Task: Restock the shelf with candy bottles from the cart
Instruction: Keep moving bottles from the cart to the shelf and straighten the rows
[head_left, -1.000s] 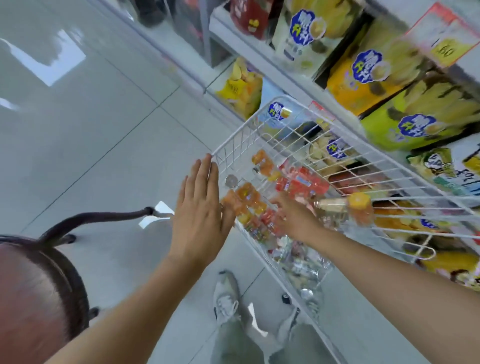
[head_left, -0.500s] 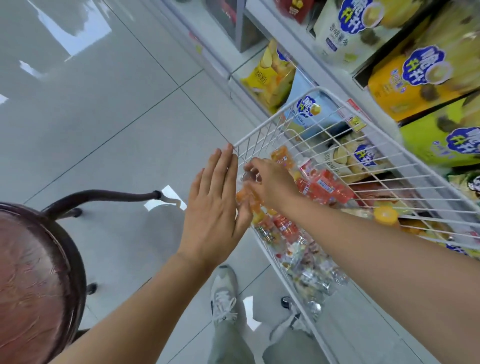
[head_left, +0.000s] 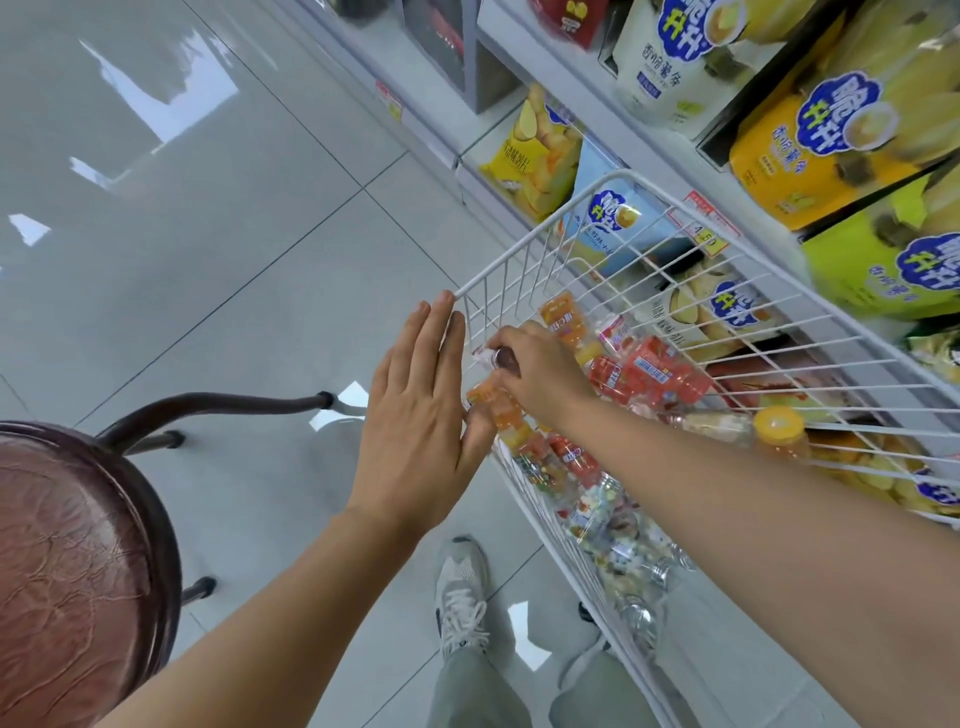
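Observation:
A white wire cart (head_left: 519, 260) stands beside the shelf and holds several small candy bottles in orange, red and clear plastic (head_left: 649, 374). My right hand (head_left: 540, 374) reaches into the cart's near-left corner, its fingers curled round a small clear bottle with a dark cap (head_left: 498, 358). My left hand (head_left: 421, 415) is flat with straight fingers, pressed against the outside of the cart's left wall. A larger bottle with an orange cap (head_left: 779, 431) lies further right in the cart.
The shelf (head_left: 649, 140) on the right carries yellow, white and green chip bags. A round brown stool (head_left: 67, 561) with dark metal legs stands at lower left. Grey tiled floor lies to the left. My shoe (head_left: 460, 592) is below the cart.
My right hand moved left from the cart's middle to its near-left corner and closed round a small bottle. My left hand stayed flat against the cart wall.

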